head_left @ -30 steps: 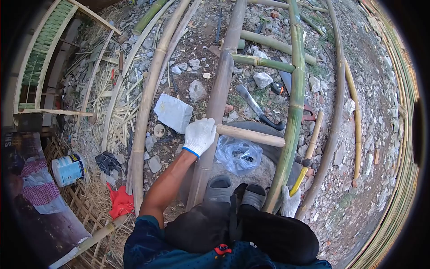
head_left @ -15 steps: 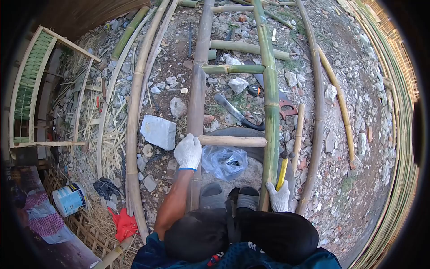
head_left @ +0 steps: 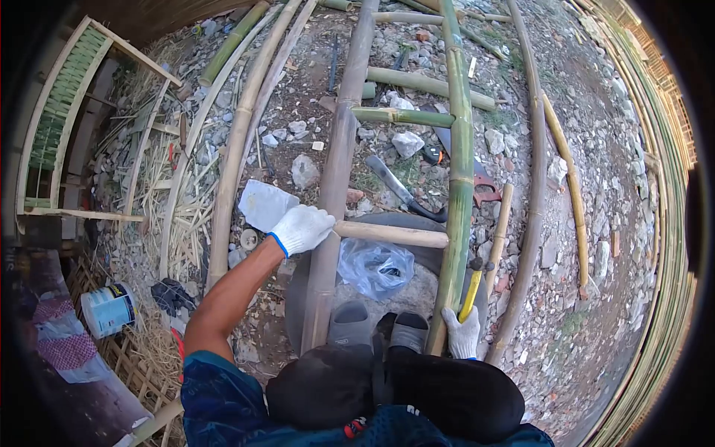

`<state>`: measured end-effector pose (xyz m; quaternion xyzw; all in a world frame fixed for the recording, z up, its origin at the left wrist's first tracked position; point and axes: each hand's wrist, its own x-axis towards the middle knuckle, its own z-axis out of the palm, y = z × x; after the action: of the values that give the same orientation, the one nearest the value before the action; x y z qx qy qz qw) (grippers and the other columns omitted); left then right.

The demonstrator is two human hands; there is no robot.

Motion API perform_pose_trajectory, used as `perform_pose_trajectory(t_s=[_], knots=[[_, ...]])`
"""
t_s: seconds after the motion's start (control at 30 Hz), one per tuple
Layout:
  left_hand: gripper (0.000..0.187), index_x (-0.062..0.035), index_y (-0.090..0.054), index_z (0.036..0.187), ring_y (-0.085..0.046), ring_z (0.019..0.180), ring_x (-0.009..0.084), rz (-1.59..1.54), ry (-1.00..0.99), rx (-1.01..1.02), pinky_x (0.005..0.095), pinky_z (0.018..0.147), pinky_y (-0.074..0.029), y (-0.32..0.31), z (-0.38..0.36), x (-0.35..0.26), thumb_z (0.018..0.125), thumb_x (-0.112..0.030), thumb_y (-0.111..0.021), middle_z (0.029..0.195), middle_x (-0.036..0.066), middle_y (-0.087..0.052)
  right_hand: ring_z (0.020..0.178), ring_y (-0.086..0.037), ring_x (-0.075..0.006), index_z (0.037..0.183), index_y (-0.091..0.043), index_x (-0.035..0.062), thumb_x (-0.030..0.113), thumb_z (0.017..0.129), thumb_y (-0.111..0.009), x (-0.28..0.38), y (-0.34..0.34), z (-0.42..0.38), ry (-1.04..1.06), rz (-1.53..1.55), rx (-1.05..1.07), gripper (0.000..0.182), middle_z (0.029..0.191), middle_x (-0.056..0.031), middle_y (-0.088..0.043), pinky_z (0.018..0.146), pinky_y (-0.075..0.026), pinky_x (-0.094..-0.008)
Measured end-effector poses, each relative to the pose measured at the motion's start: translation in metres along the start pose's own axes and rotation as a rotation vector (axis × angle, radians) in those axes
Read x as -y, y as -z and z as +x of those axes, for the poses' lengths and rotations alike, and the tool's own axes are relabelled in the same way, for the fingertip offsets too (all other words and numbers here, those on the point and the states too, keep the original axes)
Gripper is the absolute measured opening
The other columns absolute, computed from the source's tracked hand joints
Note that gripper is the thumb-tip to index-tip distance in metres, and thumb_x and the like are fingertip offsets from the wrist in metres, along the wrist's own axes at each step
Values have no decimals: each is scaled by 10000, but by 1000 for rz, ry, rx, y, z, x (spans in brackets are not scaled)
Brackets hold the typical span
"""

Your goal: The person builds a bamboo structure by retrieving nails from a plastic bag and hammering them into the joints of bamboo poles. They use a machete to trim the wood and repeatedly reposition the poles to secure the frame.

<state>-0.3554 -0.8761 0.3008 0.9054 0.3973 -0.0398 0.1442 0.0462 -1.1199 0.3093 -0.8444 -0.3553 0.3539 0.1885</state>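
The left hand (head_left: 304,229), in a white glove (head_left: 296,232), is at 9 o'clock, back up, fingers bent toward 3 o'clock. The left arm (head_left: 232,298) is bent. The right hand (head_left: 462,334) is between 4 and 5 o'clock, fingers curled in. Both hands have gloves.

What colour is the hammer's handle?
Yellow, showing best in the head view: the yellow-handled hammer.

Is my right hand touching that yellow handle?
Touching. The head view shows your gloved right hand gripping the yellow handle at its lower end.
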Motion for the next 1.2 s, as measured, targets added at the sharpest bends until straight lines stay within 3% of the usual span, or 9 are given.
perform_pose_trajectory(t_s=[0.2,0.23,0.33,0.47,0.5,0.6,0.73,0.97,1.2], knots=[[120,-118,-692,891,-735,809,315,157,68,72,465,727,-579,-2,1,-10,934,-228,-669,815,102,-692,852,-696,-349,1077,-581,-24,357,873,-866,-14,-5,3,42,63,2,518,931,-210,-706,770,-530,-452],[152,-98,-683,905,-732,840,326,104,73,19,464,761,-582,-1,-4,-9,934,-247,-687,843,115,-694,805,-558,-192,1076,-569,-1,289,921,-841,-12,-4,2,16,75,25,427,894,-75,-597,769,-502,-366],[214,-59,-660,915,-719,909,348,-132,175,-153,466,815,-578,-4,-18,-8,935,-267,-706,882,133,-682,855,-621,-206,1136,-590,-15,297,918,-844,-9,-3,3,76,-59,-33,458,956,-107,-657,799,-521,-370],[644,-24,-594,1371,-616,1266,419,-629,782,-270,491,1063,-504,2,-43,-58,888,-398,-799,1357,254,-618,968,-731,-269,1304,-608,-13,155,999,-705,1,12,21,593,-183,-320,361,1063,-191,-745,835,-562,-374],[892,-26,-467,1533,-544,1377,424,-733,944,-197,485,1131,-460,-9,-49,-67,840,-448,-839,1520,273,-515,922,-736,-280,1299,-610,-13,119,1008,-669,12,20,23,587,-115,-214,325,1027,-182,-747,810,-567,-381],[929,-21,-473,1534,-541,1386,416,-764,990,-300,487,1122,-465,-57,-59,-88,819,-479,-849,1492,271,-546,905,-754,-380,1305,-617,-5,77,984,-658,94,31,29,603,-41,110,334,1009,-209,-743,796,-585,-439],[956,-30,-487,1530,-593,1286,431,-643,1068,-274,517,1080,-485,-58,-50,-105,795,-526,-846,1341,264,-630,879,-741,-402,1344,-629,55,154,974,-705,167,-6,37,1041,-254,312,391,1043,-222,-738,744,-594,-462],[703,-100,-583,1274,-616,1171,430,-513,970,-540,540,998,-517,-110,-58,-101,748,-453,-886,1239,215,-637,673,-700,-318,1400,-641,189,338,994,-662,197,-67,34,1397,-683,531,432,862,-122,-682,567,-559,-454],[701,-100,-596,1279,-615,1187,441,-536,993,-365,538,1011,-516,-85,-60,-99,756,-469,-881,1260,223,-639,613,-677,-277,1438,-606,218,324,997,-628,190,-80,80,1486,-825,509,455,826,-99,-641,505,-526,-436]])
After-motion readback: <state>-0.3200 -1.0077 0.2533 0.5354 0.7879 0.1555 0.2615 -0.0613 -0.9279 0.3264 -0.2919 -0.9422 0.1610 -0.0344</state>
